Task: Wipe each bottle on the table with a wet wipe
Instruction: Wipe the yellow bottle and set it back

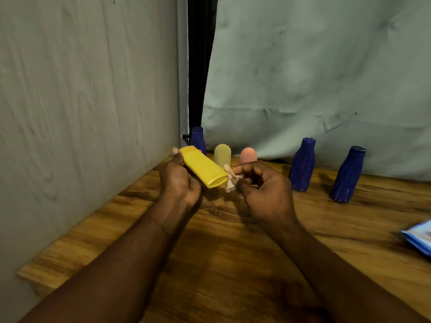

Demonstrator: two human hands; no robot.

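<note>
My left hand [179, 183] grips a flat yellow bottle [204, 166], held tilted above the wooden table [221, 252]. My right hand [263, 190] pinches a small crumpled wet wipe [231, 180] that touches the bottle's lower end. Behind the hands stand a pale yellow bottle [222, 155] and a pink bottle [248, 155]. A blue bottle [198, 139] stands at the back left, partly hidden by the yellow one. Two more blue bottles [302, 167] [347, 174] stand at the right.
A blue wet-wipe pack [418, 237] lies at the table's right edge. A pale wall runs along the left side of the table and a wrinkled grey-green sheet hangs behind it, with a dark gap between them.
</note>
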